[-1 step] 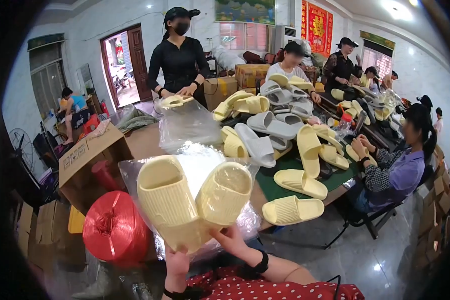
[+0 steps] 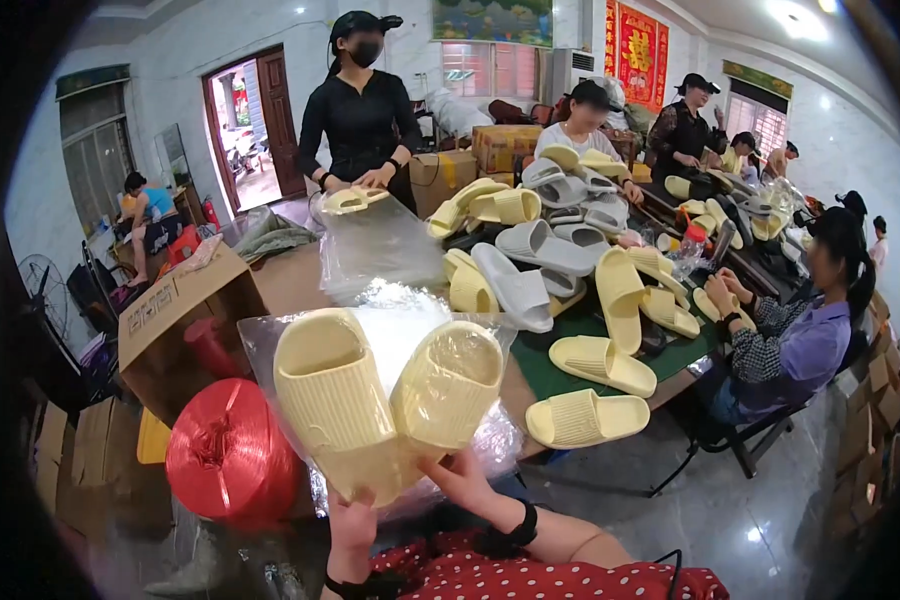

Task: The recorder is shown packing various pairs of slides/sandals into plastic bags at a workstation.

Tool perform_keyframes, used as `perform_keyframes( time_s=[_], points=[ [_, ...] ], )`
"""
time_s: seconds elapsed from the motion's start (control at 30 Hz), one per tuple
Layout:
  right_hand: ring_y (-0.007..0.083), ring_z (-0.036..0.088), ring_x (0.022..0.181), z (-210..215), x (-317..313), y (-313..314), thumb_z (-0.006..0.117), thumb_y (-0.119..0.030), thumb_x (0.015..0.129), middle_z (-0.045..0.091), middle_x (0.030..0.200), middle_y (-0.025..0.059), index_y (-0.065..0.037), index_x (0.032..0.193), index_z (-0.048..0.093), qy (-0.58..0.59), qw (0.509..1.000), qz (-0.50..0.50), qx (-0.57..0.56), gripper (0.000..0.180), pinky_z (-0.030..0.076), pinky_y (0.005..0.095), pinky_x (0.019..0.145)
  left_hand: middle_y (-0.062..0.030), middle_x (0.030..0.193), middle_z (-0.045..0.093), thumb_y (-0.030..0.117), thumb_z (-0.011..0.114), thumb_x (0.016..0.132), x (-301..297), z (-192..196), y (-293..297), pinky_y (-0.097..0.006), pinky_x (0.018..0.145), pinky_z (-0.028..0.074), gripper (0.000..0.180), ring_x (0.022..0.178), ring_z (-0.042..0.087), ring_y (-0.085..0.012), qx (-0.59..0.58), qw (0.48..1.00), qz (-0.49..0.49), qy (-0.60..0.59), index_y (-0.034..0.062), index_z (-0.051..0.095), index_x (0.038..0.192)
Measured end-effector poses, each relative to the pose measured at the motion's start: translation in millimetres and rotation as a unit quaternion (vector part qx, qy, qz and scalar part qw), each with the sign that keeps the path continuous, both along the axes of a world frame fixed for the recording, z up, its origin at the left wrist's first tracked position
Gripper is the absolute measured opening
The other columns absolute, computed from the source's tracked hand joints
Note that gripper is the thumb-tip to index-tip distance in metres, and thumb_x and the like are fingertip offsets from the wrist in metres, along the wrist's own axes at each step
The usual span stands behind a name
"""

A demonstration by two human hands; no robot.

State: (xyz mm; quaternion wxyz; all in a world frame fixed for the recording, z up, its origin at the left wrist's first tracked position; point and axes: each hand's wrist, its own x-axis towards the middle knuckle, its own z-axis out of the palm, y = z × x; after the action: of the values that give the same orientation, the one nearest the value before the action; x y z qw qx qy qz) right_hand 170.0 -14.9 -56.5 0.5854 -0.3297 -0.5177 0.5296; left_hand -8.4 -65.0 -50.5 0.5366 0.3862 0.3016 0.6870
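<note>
Slippers of pale yellow ribbed foam (image 2: pixel 390 400), a pair, sit inside a clear crinkled plastic bag (image 2: pixel 390 330) held up before the person. Heels meet low; open toes splay upward and away. The left hand (image 2: pixel 353 520) and right hand (image 2: pixel 460 478) both clasp the bagged pair from below, beside a red twine spool (image 2: pixel 228 455).

Red twine spool (image 2: pixel 228 455) blocks the left; slipper pile (image 2: pixel 560 270) crowds ahead-right.
</note>
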Motion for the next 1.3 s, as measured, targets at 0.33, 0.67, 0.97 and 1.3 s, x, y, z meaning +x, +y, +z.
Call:
perform_keyframes(
  time_s=[0.33, 0.67, 0.97, 1.3],
  points=[
    [0.0366, 0.043, 0.134, 37, 2, 19, 0.082, -0.011, 0.077, 0.039, 0.15, 0.0203, -0.002, 0.148, 0.036, -0.381, 0.889, -0.028, 0.252, 0.085, 0.038, 0.0452, 0.111, -0.0124, 0.138, 0.052, 0.003, 0.063, 0.094, -169, 48, -100, -0.04, 0.106, 0.041, 0.053, 0.123, 0.051, -0.0232, 0.067, 0.849, 0.51, 0.121, -0.0019, 0.041, 0.142],
    [0.0431, 0.036, 0.139, -39, 21, 60, 0.067, -0.032, 0.09, 0.044, 0.146, 0.0241, 0.003, 0.14, 0.047, -0.556, 0.791, -0.071, 0.245, 0.064, 0.029, 0.051, 0.115, -0.0067, 0.111, 0.066, -0.003, 0.064, 0.081, -299, 50, -288, -0.031, 0.088, 0.05, 0.047, 0.101, 0.062, -0.0163, -0.232, 0.724, 0.518, 0.393, -0.0003, 0.058, 0.128],
    [0.042, 0.037, 0.138, -43, 16, 59, 0.065, -0.031, 0.092, 0.044, 0.146, 0.0238, 0.003, 0.14, 0.046, -0.565, 0.782, -0.058, 0.257, 0.061, 0.029, 0.0491, 0.115, -0.0205, 0.1, 0.069, 0.015, 0.064, 0.081, -322, -121, -248, -0.051, 0.082, 0.052, 0.036, 0.099, 0.066, -0.0412, -0.538, 0.428, 0.387, 0.615, 0.0117, 0.062, 0.118],
    [0.0427, 0.038, 0.138, -38, 17, 57, 0.069, -0.031, 0.089, 0.044, 0.146, 0.0252, 0.003, 0.139, 0.048, -0.556, 0.787, -0.075, 0.256, 0.063, 0.03, 0.0504, 0.115, -0.0159, 0.14, 0.057, 0.045, 0.072, 0.085, -304, -262, -225, -0.043, 0.093, 0.05, 0.079, 0.116, 0.061, -0.0323, -0.641, 0.616, -0.017, 0.458, 0.0119, 0.042, 0.151]
  ],
)
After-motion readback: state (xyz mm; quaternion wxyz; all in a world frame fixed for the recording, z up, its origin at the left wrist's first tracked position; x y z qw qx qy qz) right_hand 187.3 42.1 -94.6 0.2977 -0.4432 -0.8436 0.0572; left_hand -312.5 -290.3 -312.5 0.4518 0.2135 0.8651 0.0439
